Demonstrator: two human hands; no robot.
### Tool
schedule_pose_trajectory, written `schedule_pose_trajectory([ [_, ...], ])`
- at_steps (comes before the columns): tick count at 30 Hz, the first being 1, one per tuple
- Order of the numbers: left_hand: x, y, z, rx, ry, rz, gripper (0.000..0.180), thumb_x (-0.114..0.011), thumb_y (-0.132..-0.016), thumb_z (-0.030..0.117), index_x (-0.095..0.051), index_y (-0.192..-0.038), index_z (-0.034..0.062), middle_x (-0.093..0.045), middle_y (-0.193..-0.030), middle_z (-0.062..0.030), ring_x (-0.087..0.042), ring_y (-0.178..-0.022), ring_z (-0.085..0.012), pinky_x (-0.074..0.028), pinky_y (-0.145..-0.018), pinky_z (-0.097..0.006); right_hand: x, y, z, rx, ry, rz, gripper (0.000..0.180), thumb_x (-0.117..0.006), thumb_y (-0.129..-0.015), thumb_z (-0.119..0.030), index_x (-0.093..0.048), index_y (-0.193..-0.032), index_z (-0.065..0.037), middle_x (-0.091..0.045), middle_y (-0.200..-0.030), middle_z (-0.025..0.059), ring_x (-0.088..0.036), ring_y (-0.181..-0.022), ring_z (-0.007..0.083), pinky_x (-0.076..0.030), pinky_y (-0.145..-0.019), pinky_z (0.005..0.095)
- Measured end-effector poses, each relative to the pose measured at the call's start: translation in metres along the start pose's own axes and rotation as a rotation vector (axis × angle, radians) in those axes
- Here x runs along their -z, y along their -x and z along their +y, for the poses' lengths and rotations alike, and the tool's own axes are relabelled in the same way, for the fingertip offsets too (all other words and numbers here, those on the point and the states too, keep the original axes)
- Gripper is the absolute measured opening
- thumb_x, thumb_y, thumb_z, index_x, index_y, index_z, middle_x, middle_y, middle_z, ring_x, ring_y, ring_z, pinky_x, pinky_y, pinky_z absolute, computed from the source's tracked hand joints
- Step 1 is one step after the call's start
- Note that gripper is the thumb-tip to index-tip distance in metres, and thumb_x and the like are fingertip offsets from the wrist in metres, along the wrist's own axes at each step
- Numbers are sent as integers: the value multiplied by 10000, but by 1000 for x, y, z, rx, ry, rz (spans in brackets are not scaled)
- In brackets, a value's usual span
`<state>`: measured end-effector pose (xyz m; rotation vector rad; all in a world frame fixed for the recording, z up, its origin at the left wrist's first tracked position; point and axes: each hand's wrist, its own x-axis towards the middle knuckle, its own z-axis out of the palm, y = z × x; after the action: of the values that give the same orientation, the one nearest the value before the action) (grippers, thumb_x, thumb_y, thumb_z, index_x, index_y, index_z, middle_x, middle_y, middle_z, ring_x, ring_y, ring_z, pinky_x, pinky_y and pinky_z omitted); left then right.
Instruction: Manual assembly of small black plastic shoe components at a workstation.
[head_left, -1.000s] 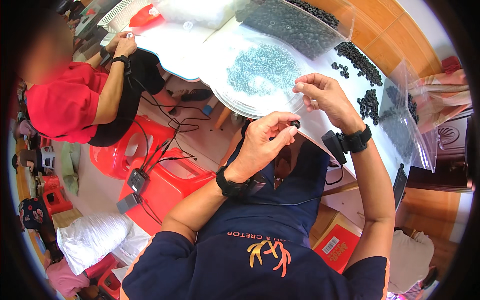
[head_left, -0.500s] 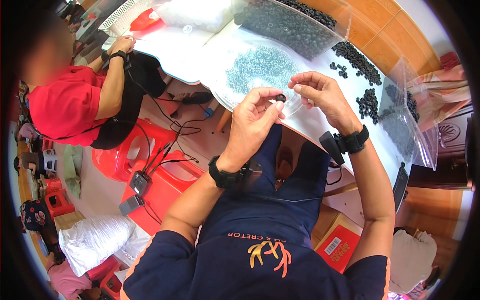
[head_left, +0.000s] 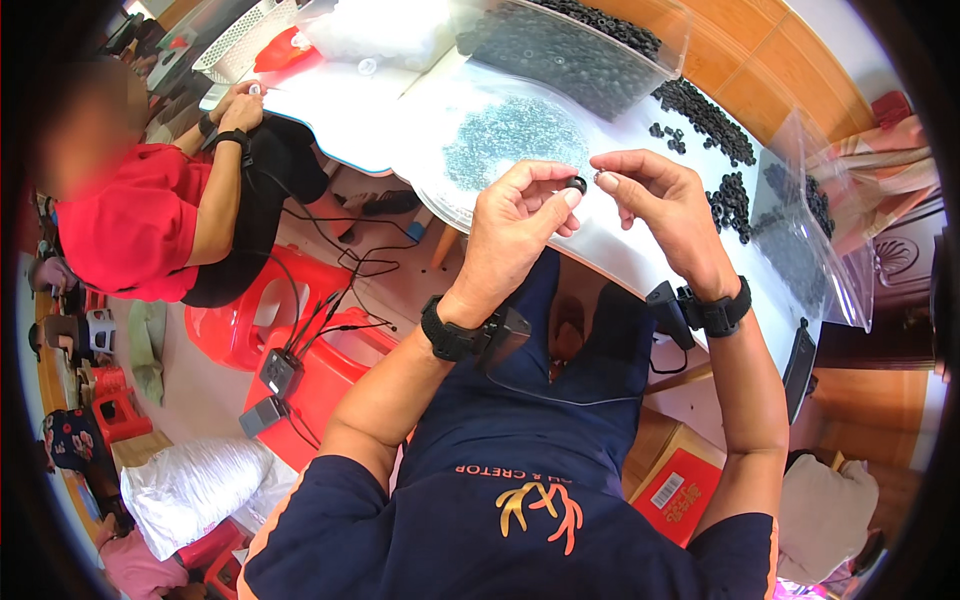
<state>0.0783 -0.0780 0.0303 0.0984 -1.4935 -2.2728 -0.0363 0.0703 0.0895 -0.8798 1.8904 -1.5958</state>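
Note:
My left hand (head_left: 515, 225) is closed in a pinch over the table edge, with a small round black part (head_left: 576, 184) between thumb and fingertips. Just to its right, my right hand (head_left: 660, 195) pinches a tiny shiny bead-like piece (head_left: 599, 175) with thumb and index finger. That piece is close to the black part; whether they touch I cannot tell. Beyond my hands lies a shallow round clear tray (head_left: 432, 190) holding many tiny bluish glassy beads (head_left: 510, 140). Dark bands with small boxes are strapped to both wrists.
A clear bin (head_left: 675, 50) of black parts stands behind the tray. Loose black parts (head_left: 730, 205) lie in piles at the right, beside a clear plastic container (head_left: 850, 290). At left sits a co-worker in red (head_left: 135, 215); cables and a red stool (head_left: 310, 400) are nearer.
My left hand has shifted slightly right and away from me, bringing the black part nearer my right fingertips. The shiny piece shows more clearly. The co-worker's hands have shifted slightly.

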Motion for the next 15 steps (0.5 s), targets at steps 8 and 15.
schedule_pose_trajectory([
  [8,-24,-5,-9,-8,-34,-90,189,-636,-927,38,-618,-1102,-29,-675,-900,-55,-628,-752,-85,-535,-670,-231,12,23,-4,31,139,73,198,-687,-913,-151,-704,-1077,-40,-668,-865,-1,-523,-693,46,-436,-604,209],
  [15,-53,-13,-23,34,25,-154,228,-641,-930,44,-617,-1140,-42,-686,-964,-94,-660,-789,-131,-556,-708,-263,33,44,5,412,630,184,217,-674,-880,-68,-701,-1086,-2,-640,-947,83,-609,-769,151,-480,-643,270],
])
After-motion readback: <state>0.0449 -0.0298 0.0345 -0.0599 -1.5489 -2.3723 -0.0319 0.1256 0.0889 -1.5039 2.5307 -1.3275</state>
